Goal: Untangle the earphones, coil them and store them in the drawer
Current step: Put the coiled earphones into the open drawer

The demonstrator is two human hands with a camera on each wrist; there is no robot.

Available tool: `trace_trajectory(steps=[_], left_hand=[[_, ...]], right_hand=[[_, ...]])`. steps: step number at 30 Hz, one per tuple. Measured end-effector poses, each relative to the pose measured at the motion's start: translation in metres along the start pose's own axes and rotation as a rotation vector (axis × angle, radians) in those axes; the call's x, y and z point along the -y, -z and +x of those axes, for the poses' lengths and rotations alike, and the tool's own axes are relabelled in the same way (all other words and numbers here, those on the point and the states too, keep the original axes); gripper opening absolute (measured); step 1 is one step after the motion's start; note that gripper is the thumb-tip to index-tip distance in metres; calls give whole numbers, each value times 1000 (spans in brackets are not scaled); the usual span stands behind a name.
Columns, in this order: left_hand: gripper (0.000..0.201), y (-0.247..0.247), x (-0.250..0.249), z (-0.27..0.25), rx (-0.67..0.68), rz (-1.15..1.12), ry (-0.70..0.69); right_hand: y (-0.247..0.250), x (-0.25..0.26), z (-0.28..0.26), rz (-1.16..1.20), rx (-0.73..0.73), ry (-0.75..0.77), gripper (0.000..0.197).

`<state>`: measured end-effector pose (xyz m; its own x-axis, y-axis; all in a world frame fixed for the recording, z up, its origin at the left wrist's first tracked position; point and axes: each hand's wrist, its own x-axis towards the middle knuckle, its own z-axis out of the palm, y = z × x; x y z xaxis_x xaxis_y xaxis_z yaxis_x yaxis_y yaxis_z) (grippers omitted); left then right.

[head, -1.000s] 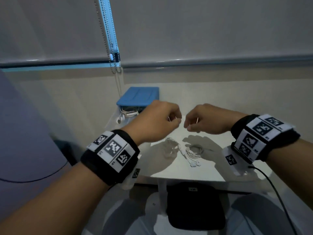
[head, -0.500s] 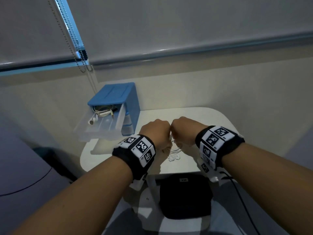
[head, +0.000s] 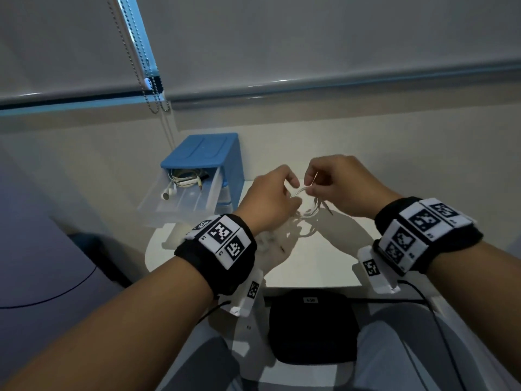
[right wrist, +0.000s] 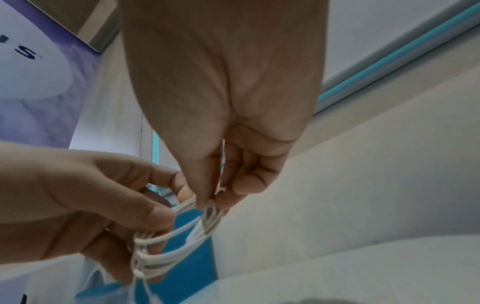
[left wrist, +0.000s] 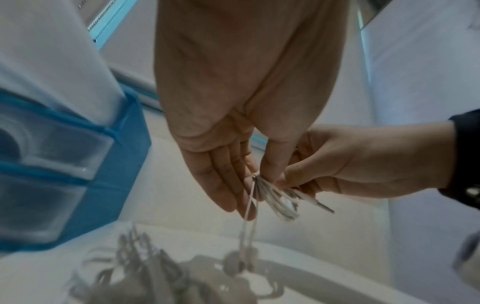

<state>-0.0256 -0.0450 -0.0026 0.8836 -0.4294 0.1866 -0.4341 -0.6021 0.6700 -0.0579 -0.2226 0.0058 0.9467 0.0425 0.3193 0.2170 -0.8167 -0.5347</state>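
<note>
Both hands hold the white earphones above the white table, with the cable wound in a small coil between them. My left hand pinches one side of the coil, which loops round its fingers. My right hand pinches the other side between thumb and forefinger. The jack plug sticks out to the right. Two thin strands hang from the left hand down to the blurred earbuds. The blue drawer unit stands at the back left, its clear drawer pulled open.
Another coiled set of white earphones lies in the open drawer. A black pouch sits below the table's near edge. A bead chain hangs from the blind behind the drawer unit. A wall runs close behind the table.
Half a second ago both hands were low on the table, close together over the earphones. They have risen with the coil held between them.
</note>
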Motion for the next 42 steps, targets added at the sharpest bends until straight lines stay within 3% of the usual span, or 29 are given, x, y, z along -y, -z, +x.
trace_trajectory(steps=[4,10,16,25,30,35,42], left_hand=[[23,25,-14,-6,-95,-79,-47],[17,100,-23,-15,-196,-217,-37],[10,178,2,-19,-153,-186,104],[16,175,63,-9,-35,73,333],[16,171,70,-6,-48,138,296],[14,167,73,1,-56,214,267],[7,161,75,3,-136,172,242]], right_hand=[[17,23,9,77,-113,42,14],[28,77,38,326,-221,113,14],[-3,130,77,579,-116,51,16],[-64,160,93,257,57,-29,10],[-80,163,95,37,24,55,12],[-80,165,94,-109,12,142,32],[-75,151,90,-74,-29,168,21]])
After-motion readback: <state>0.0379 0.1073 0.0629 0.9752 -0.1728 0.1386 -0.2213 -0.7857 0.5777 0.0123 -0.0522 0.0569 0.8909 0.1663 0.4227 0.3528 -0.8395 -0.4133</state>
